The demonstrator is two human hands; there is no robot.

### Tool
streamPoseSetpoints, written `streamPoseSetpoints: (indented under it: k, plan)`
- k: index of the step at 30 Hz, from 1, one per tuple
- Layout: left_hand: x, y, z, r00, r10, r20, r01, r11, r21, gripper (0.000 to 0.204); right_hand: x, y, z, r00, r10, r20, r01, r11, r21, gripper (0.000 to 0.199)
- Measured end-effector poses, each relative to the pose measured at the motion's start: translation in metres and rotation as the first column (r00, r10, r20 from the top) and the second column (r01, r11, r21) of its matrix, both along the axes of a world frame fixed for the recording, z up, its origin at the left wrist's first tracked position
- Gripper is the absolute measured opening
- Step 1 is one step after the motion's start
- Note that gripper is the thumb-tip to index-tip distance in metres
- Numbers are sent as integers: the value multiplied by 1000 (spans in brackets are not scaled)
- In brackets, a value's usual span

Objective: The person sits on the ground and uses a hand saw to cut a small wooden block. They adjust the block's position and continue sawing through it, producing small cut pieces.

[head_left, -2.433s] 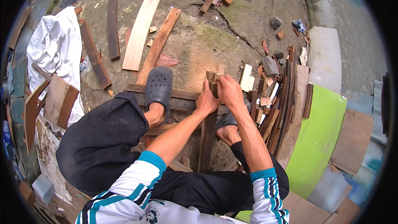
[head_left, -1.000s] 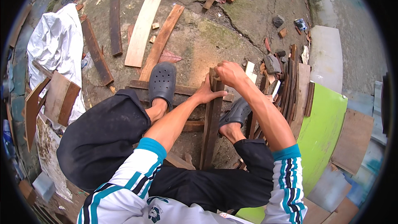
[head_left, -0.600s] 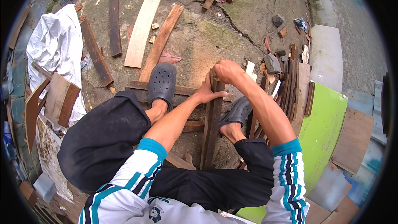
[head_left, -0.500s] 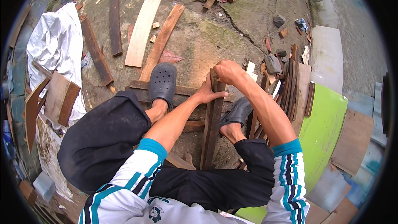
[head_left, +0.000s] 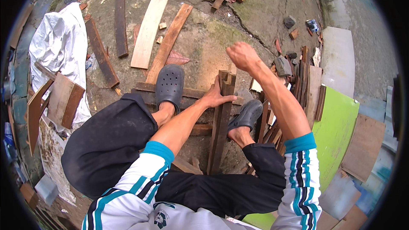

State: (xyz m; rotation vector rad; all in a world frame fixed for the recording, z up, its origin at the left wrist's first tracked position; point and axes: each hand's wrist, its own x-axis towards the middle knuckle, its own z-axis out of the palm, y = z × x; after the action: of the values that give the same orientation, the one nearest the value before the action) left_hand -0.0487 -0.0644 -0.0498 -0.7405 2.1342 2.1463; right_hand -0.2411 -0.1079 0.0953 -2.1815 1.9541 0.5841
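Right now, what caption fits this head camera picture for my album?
Left hand steadies upright dark wooden slats between two grey clogs, right hand raised in a fist above.

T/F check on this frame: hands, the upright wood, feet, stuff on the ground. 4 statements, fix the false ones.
1. The left hand rests against the upright wooden slats. True.
2. The right hand grips the slats. False: it is raised in a fist, clear of them.
3. Both feet are bare. False: each wears a dark clog.
4. A green panel lies at the person's right. True.
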Motion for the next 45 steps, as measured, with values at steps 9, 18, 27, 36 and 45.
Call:
streamPoseSetpoints:
  k: [9,18,27,36,45]
  plan:
    - [1,-3,8,1000,18,-3,-18,999,27,139,16,20,23,962,-202,182,162,963,213,10]
    - [-3,1,-7,995,56,-77,-52,997,50,134,45,18,15,944,-210,256,171,971,168,13]
    - [-3,1,-2,998,33,-49,-30,998,52,134,38,19,1,968,-223,116,188,949,254,14]
    - [-1,-1,-3,996,39,-74,-37,999,32,134,37,21,-5,988,-44,147,8,972,236,10]
    - [-1,-2,2,999,12,-35,-11,1000,5,141,12,6,-14,989,133,57,-134,991,17,12]
